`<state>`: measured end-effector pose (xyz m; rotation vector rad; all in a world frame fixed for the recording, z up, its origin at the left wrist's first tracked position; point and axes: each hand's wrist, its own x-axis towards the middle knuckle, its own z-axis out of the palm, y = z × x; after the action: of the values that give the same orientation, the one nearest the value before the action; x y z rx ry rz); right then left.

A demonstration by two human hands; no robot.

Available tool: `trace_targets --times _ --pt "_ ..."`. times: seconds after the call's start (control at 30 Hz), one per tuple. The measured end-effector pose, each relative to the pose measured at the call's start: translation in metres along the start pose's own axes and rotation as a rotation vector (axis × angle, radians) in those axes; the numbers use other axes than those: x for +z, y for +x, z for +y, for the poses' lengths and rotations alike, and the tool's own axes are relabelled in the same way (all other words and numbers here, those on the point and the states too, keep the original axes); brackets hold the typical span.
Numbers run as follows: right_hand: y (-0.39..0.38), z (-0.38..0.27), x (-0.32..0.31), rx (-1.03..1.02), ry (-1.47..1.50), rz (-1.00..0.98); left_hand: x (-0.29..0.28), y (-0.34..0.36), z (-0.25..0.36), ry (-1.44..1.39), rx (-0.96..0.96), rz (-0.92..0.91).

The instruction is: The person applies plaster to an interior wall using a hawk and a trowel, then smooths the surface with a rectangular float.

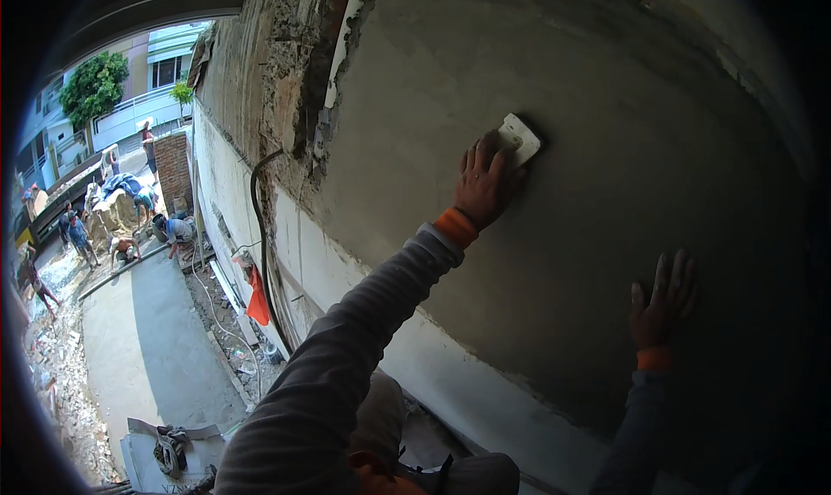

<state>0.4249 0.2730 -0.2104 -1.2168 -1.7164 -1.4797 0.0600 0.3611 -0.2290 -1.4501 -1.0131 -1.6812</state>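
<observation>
My left hand (486, 183) is closed on a small white rectangular plastering float (518, 138), pressed against a grey plastered wall (415, 88). The float's upper end shows past my fingers; the rest is hidden under my palm. Lower down and to the right, my right hand (665, 303) lies against the same wall in shadow, its fingers stretched out and nothing held. Both arms wear grey sleeves with orange cuffs. The plaster around the float looks smooth and darker toward the right.
A dark hose (254, 201) hangs down the wall's broken left edge, near an orange cloth (258, 298). Far below on the left, several people work beside a fresh concrete slab (121, 339) and rubble. A white board (143, 460) with a grey rag lies at lower left.
</observation>
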Motion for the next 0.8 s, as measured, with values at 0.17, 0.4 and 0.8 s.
trace_targets --times 0.17,0.4,0.8 --pt "-0.001 -0.001 -0.003 0.02 0.001 -0.02 0.002 -0.032 -0.006 0.058 0.037 -0.011" --pt "0.0 -0.007 0.006 -0.002 0.086 0.007 0.021 0.07 -0.016 0.172 -0.173 0.165" --pt "-0.002 -0.001 0.012 -0.015 0.06 0.047 0.021 0.111 -0.005 0.14 0.066 0.128"
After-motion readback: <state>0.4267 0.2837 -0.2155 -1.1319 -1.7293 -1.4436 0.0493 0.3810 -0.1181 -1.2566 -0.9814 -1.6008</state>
